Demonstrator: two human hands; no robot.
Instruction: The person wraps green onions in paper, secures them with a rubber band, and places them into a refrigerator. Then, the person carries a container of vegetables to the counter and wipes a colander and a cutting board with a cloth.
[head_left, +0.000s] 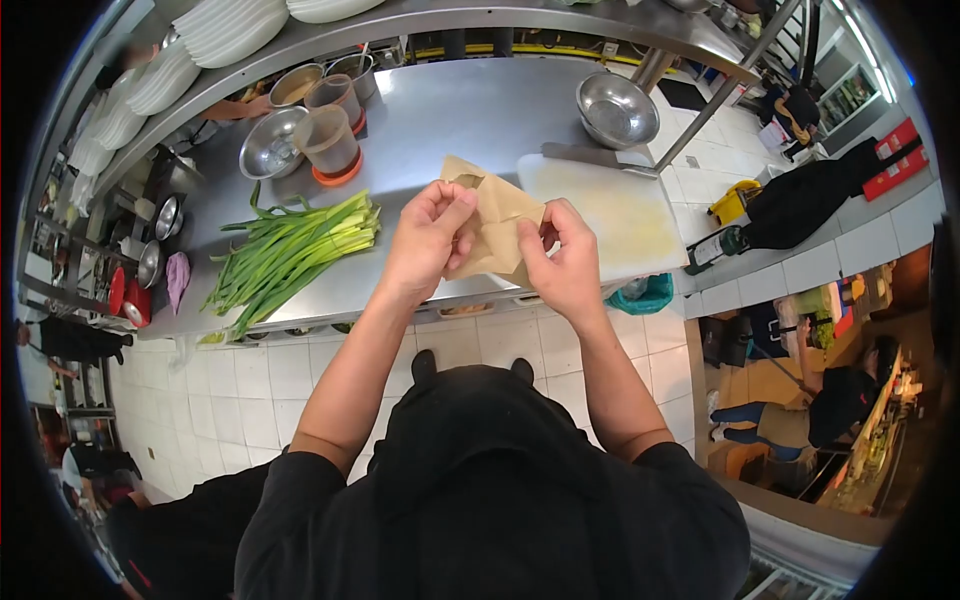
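Between my two hands, over the front edge of the steel counter, is a creased piece of brown paper. My left hand pinches its left side between thumb and fingers. On the right side my right hand has its fingers closed on the paper. A bunch of green onions lies on the counter to the left of my hands. Behind the paper and to its right sits a white cutting board, with a wide-bladed knife across its far edge.
A steel bowl stands at the back right. Back left are another steel bowl, clear plastic containers and pots. Stacked plates fill the upper shelf. A person in dark clothes is close by at lower left.
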